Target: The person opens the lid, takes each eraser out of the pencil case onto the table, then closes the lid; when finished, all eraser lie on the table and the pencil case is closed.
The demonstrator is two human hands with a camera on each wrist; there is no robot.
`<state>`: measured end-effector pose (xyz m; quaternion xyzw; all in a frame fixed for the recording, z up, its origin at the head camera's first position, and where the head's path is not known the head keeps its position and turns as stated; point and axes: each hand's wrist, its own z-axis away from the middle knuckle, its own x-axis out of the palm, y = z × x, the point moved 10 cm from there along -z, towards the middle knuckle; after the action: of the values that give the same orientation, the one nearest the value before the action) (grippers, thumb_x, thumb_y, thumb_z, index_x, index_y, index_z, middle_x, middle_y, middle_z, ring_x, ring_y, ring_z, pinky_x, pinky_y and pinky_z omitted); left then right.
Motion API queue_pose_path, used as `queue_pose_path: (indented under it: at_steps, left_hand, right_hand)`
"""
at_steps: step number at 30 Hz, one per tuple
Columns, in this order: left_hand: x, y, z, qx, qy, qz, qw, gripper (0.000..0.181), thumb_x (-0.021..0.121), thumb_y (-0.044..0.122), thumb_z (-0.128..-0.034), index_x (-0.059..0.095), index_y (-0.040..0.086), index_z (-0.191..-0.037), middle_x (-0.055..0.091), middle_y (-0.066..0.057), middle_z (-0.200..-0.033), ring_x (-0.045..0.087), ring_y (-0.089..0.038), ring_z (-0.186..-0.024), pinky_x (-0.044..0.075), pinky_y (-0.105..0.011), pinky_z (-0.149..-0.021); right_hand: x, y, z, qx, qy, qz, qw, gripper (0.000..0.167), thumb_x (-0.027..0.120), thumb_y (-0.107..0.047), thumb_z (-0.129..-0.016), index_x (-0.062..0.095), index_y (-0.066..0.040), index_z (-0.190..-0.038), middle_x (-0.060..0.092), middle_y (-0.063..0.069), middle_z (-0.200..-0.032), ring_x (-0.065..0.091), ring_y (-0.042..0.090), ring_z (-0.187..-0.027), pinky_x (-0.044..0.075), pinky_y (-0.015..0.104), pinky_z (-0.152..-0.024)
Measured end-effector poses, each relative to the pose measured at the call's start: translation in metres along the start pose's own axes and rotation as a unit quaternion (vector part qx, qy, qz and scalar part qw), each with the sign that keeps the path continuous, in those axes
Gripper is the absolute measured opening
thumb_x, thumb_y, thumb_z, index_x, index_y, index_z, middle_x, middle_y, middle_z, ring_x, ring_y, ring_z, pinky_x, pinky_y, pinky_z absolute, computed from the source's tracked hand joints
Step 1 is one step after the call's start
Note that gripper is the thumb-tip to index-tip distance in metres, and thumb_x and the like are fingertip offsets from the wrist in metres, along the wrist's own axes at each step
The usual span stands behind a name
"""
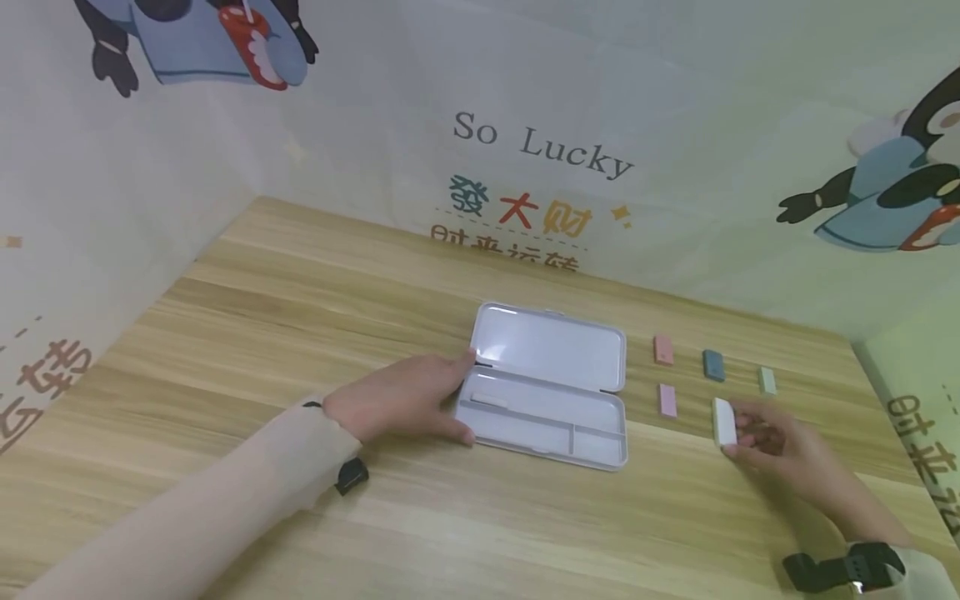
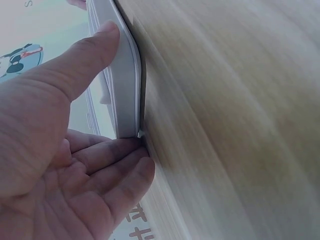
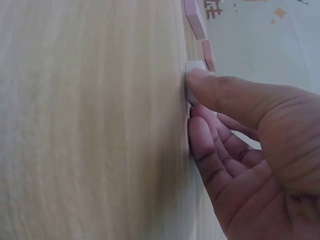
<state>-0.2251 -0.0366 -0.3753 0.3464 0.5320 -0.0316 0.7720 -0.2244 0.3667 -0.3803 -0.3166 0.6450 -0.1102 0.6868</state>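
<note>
In the head view an open white pencil case (image 1: 597, 416) lies on the wooden table, lid folded back, with a small white block (image 1: 489, 402) in its long compartment. My left hand (image 1: 405, 398) touches the case's left end, thumb by the front corner and fingers near the hinge. The left wrist view shows that thumb (image 2: 95, 52) against the case wall (image 2: 128, 90). To the right of the case, my right hand (image 1: 787, 450) pinches a white eraser (image 1: 724, 422) between thumb and fingers. In the right wrist view the eraser (image 3: 191, 95) is close to the tabletop, partly covered by the thumb.
Around the right hand lie a reddish-pink eraser (image 1: 663, 350), a blue eraser (image 1: 713, 365), a pale green eraser (image 1: 767, 381) and a lilac-pink eraser (image 1: 667, 401). A printed cloth (image 1: 375, 125) hangs behind the table's (image 1: 300, 275) far edge and along both sides.
</note>
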Motion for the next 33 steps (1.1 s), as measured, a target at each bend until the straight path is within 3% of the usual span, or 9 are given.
queue_pose_path:
  at_steps: [3,6,13,19,21,25,27,31,33]
  left_hand:
    - [0.001,-0.001,0.0,-0.004,-0.003,0.01,0.9999,0.11,0.086,0.041,-0.0865,0.022,-0.002,-0.165,0.056,-0.018,-0.155,0.057,-0.029,-0.14,0.044,-0.045,-0.122]
    - [0.002,-0.002,0.0,-0.005,-0.002,0.012,0.9999,0.11,0.085,0.042,-0.0864,0.022,-0.002,-0.165,0.056,-0.019,-0.155,0.057,-0.029,-0.14,0.044,-0.046,-0.122]
    - [0.002,-0.003,0.0,-0.007,-0.003,0.007,0.9999,0.11,0.085,0.044,-0.0862,0.023,-0.002,-0.165,0.057,-0.018,-0.154,0.058,-0.029,-0.139,0.045,-0.046,-0.121]
    - [0.002,-0.004,-0.002,-0.006,-0.002,0.008,1.0,0.11,0.085,0.043,-0.086,0.023,-0.002,-0.165,0.057,-0.018,-0.154,0.058,-0.029,-0.138,0.045,-0.046,-0.121]
    - [0.002,-0.003,-0.001,-0.003,0.001,0.007,1.0,0.111,0.086,0.043,-0.0857,0.022,-0.002,-0.165,0.059,-0.017,-0.152,0.06,-0.028,-0.136,0.046,-0.046,-0.12]
    - [0.001,-0.003,-0.001,-0.001,0.003,0.009,1.0,0.111,0.086,0.042,-0.0854,0.022,-0.002,-0.165,0.06,-0.016,-0.151,0.062,-0.026,-0.133,0.047,-0.045,-0.119]
    - [0.001,-0.003,-0.001,-0.002,0.003,0.01,0.9999,0.111,0.086,0.043,-0.0856,0.022,-0.002,-0.165,0.059,-0.017,-0.152,0.06,-0.027,-0.135,0.046,-0.045,-0.12]
    - [0.001,-0.002,-0.001,-0.002,0.001,0.009,1.0,0.11,0.085,0.043,-0.086,0.023,-0.002,-0.165,0.056,-0.019,-0.155,0.058,-0.029,-0.139,0.044,-0.046,-0.122]
    - [0.001,-0.002,-0.002,-0.001,0.001,0.006,1.0,0.11,0.085,0.043,-0.086,0.023,-0.003,-0.164,0.057,-0.019,-0.153,0.059,-0.029,-0.138,0.045,-0.046,-0.121]
  right_hand:
    - [0.002,0.003,0.002,0.001,-0.005,-0.017,0.9998,0.06,0.077,0.007,-0.087,0.05,0.018,-0.14,0.062,-0.018,-0.106,0.057,-0.011,-0.087,0.054,0.011,-0.074]
    - [0.002,0.005,0.002,0.007,-0.011,-0.026,0.9996,0.062,0.077,0.005,-0.089,0.049,0.018,-0.142,0.058,-0.025,-0.105,0.057,-0.011,-0.088,0.054,0.011,-0.075]
    - [0.003,0.007,0.002,0.013,-0.017,-0.022,0.9995,0.063,0.076,0.003,-0.09,0.047,0.02,-0.143,0.065,0.008,-0.114,0.057,-0.011,-0.088,0.054,0.011,-0.074]
    - [0.004,0.01,0.002,0.028,-0.018,-0.027,0.9991,0.065,0.076,0.0,-0.092,0.046,0.018,-0.145,0.063,-0.005,-0.112,0.057,-0.01,-0.089,0.055,0.012,-0.075]
    - [0.004,0.011,0.002,0.035,-0.018,-0.026,0.9989,0.065,0.076,-0.002,-0.092,0.045,0.017,-0.146,0.062,-0.003,-0.113,0.057,-0.01,-0.089,0.055,0.012,-0.076]
    - [0.005,0.01,0.001,0.056,-0.028,-0.019,0.9979,0.072,0.074,-0.007,-0.096,0.036,0.019,-0.15,0.064,0.022,-0.121,0.056,-0.013,-0.091,0.054,0.011,-0.077]
    - [0.002,0.009,0.001,0.061,-0.029,-0.012,0.9976,0.075,0.07,-0.011,-0.1,0.028,0.02,-0.153,0.06,0.032,-0.127,0.064,-0.001,-0.098,0.055,0.012,-0.076]
    - [-0.013,-0.001,-0.002,0.037,0.042,0.017,0.9983,0.067,0.065,-0.014,-0.104,0.032,0.018,-0.153,0.058,0.036,-0.125,0.062,-0.001,-0.098,0.051,0.009,-0.072]
    - [-0.021,-0.012,-0.003,0.006,0.094,0.032,0.9951,0.058,0.066,-0.01,-0.102,0.041,0.016,-0.148,0.06,0.034,-0.12,0.055,-0.012,-0.095,0.047,0.004,-0.072]
